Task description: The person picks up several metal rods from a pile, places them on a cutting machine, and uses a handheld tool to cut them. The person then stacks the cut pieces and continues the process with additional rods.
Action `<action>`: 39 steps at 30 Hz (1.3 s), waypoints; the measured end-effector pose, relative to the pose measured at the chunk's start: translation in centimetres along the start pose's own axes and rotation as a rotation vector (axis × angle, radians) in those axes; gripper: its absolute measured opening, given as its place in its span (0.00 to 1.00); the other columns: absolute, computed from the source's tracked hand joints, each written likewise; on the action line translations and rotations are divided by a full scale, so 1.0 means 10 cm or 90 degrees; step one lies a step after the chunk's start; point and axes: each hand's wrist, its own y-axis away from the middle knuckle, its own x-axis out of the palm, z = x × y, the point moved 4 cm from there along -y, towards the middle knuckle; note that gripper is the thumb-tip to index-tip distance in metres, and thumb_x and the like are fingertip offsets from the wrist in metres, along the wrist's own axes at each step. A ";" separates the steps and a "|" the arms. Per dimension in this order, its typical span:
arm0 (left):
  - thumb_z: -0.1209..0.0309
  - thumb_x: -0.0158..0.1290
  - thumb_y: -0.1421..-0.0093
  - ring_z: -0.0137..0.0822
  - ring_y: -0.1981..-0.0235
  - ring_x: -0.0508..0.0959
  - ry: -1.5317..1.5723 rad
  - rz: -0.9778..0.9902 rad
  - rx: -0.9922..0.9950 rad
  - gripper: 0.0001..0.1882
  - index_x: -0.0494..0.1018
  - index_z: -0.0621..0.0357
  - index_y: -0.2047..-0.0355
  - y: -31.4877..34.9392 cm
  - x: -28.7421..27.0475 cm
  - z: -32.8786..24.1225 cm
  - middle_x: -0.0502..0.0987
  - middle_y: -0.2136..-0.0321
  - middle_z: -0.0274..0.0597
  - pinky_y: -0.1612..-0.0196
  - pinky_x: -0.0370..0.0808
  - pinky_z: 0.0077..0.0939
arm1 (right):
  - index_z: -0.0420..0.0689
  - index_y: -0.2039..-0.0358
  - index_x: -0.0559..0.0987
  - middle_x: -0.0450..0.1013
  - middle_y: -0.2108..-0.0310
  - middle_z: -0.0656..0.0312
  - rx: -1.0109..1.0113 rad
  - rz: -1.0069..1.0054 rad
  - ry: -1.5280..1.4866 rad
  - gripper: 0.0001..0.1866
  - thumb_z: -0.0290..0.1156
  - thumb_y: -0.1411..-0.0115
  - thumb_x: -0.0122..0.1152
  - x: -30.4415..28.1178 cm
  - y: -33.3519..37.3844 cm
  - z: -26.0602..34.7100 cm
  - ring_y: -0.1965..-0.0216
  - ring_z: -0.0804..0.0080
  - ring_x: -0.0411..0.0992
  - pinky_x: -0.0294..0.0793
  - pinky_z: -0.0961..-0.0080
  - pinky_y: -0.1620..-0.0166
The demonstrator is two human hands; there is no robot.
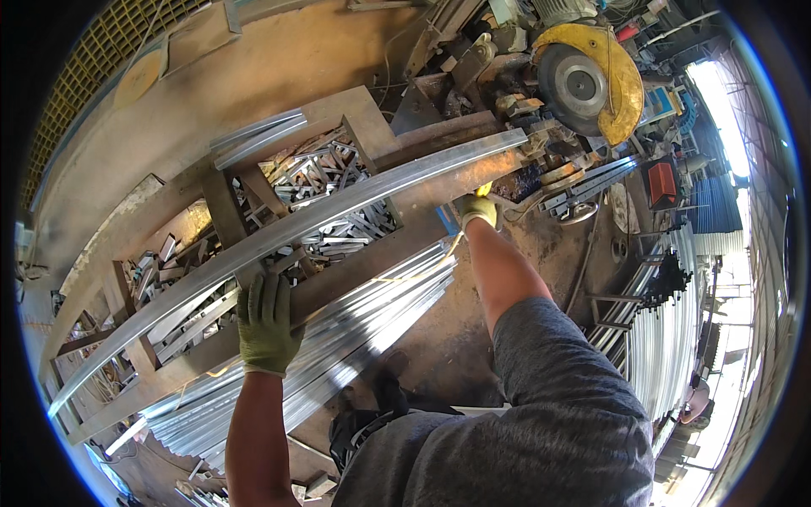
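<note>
A long silvery metal tube [363, 193] lies slantwise across a steel frame stand [338, 283], its right end at a chop saw with a yellow guard [625, 84] and a grey disc [574, 80]. My left hand [269, 325], in a green glove, rests on the stand's near rail just below the tube, fingers stretched out. My right hand [476, 211], gloved too, is closed beside the stand near the saw. A small bright yellow piece [483, 189] shows at its fingertips; what the fingers hold is hidden. A thin yellow strip [456, 245] hangs below that hand.
Short metal offcuts [317, 173] fill the stand's openings. A bundle of long shiny tubes [363, 329] lies below the near rail. More tubes [655, 355] are stacked at right, near a red-and-black box [661, 182]. Two short profiles [258, 138] lie on the far rail.
</note>
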 end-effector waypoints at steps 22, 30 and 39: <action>0.53 0.81 0.48 0.58 0.17 0.65 0.003 -0.017 0.008 0.57 0.68 0.54 0.20 0.08 -0.06 -0.11 0.69 0.20 0.48 0.16 0.62 0.69 | 0.49 0.41 0.93 0.88 0.43 0.41 0.040 -0.007 -0.111 0.27 0.53 0.30 0.65 -1.00 0.93 -0.33 0.37 0.39 0.86 0.85 0.48 0.35; 0.53 0.80 0.46 0.58 0.16 0.64 -0.010 -0.015 0.008 0.58 0.67 0.54 0.19 0.11 -0.06 -0.08 0.69 0.19 0.49 0.16 0.62 0.67 | 0.46 0.38 0.91 0.88 0.42 0.39 0.009 0.027 -0.161 0.32 0.58 0.29 0.67 -0.85 0.90 -0.49 0.37 0.36 0.85 0.84 0.47 0.35; 0.52 0.79 0.47 0.57 0.15 0.63 -0.005 0.002 0.003 0.58 0.66 0.55 0.19 0.13 -0.05 -0.05 0.68 0.19 0.49 0.15 0.61 0.68 | 0.43 0.54 0.90 0.88 0.66 0.51 0.024 0.131 -0.351 0.24 0.54 0.30 0.65 -0.92 2.22 -1.60 0.64 0.54 0.87 0.86 0.55 0.54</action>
